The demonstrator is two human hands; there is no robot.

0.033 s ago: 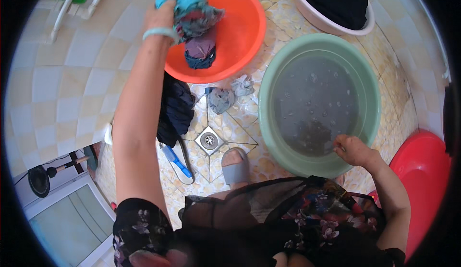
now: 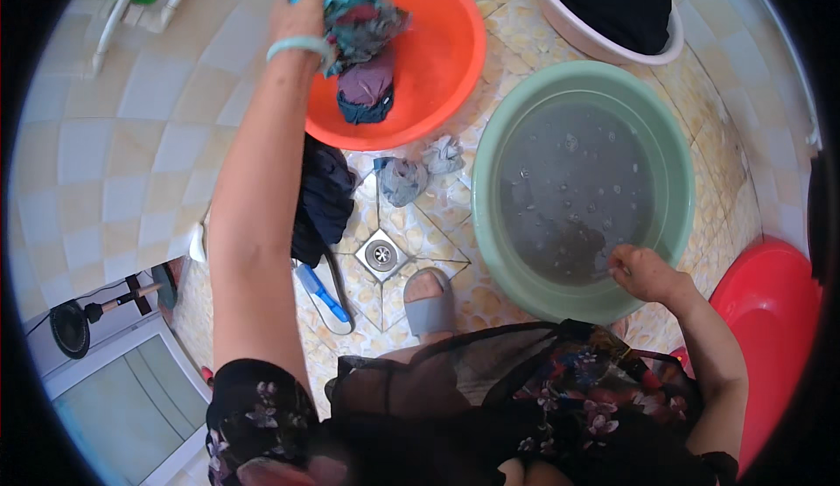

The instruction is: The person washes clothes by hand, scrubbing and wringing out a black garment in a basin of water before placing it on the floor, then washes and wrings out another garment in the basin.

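My left hand (image 2: 297, 18) grips a bunched turquoise and patterned garment (image 2: 357, 22) over the left side of an orange basin (image 2: 446, 83). Beneath that bundle, a rolled purple and dark blue garment (image 2: 366, 92) lies in the basin. At the near right rim of a large green basin (image 2: 490, 250), my right hand (image 2: 643, 273) hangs with its fingers curled. Nothing shows in them. Greyish water (image 2: 569, 171) with a few bubbles stands in the green basin, and a darker patch shows near my right fingers.
Damp grey cloths (image 2: 404, 181) and dark clothing (image 2: 324, 188) lie on the tiles. Near my feet are a floor drain (image 2: 381, 256) and a blue brush (image 2: 321, 292). A pink basin (image 2: 604, 48) holds black cloth at the far right. A red tub (image 2: 766, 311) stands at right.
My left hand has shifted slightly away from me and to the right, with the turquoise garment still in it. My right hand has stayed in place.
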